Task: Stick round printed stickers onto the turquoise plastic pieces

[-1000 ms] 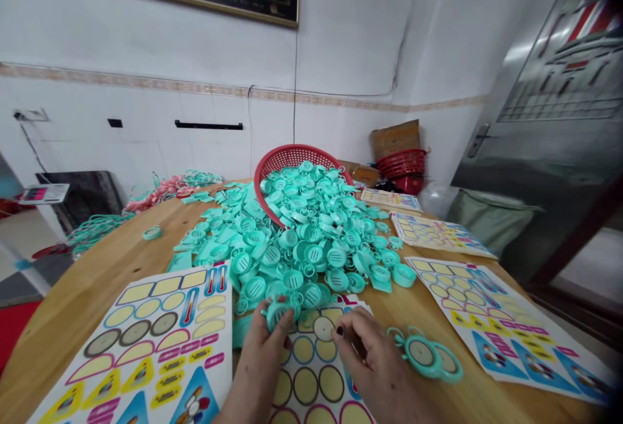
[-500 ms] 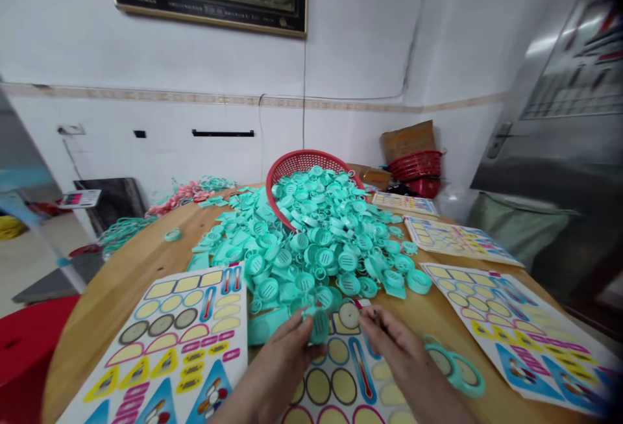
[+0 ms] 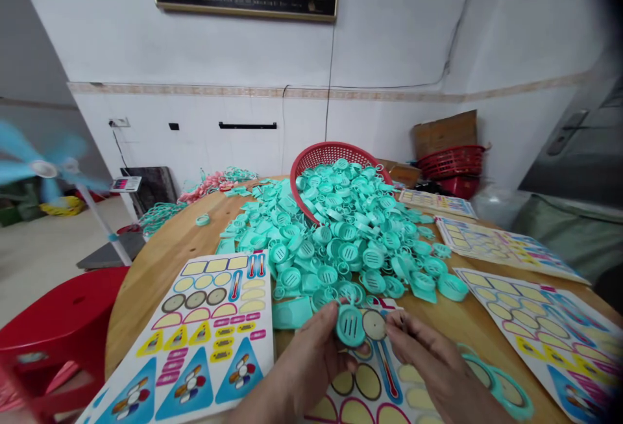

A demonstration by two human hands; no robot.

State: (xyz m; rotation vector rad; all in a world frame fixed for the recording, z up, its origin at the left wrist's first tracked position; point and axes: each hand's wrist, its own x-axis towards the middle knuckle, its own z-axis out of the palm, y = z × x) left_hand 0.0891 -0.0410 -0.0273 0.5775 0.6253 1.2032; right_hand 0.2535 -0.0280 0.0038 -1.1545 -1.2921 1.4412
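My left hand (image 3: 311,362) is closed on a round teal plastic piece (image 3: 350,324) with slots, held just above the table's near edge. My right hand (image 3: 438,362) pinches a small round sticker (image 3: 374,324) right beside that piece, touching or almost touching it. Under both hands lies a sticker sheet (image 3: 374,388) with oval and round stickers. A big heap of the same teal pieces (image 3: 341,236) spills from a tipped red basket (image 3: 325,152) just beyond my hands.
More sticker sheets lie left (image 3: 204,326) and right (image 3: 540,326) on the round wooden table (image 3: 160,261). Two joined teal pieces (image 3: 501,388) sit by my right wrist. A red stool (image 3: 53,326) stands at the left, with a fan (image 3: 46,167) behind it. Red baskets (image 3: 450,164) are stacked by the wall.
Both hands have come together: the teal piece turned its slotted face toward me and the right hand lifted a round sticker off the sheet up to it. The view swung left.
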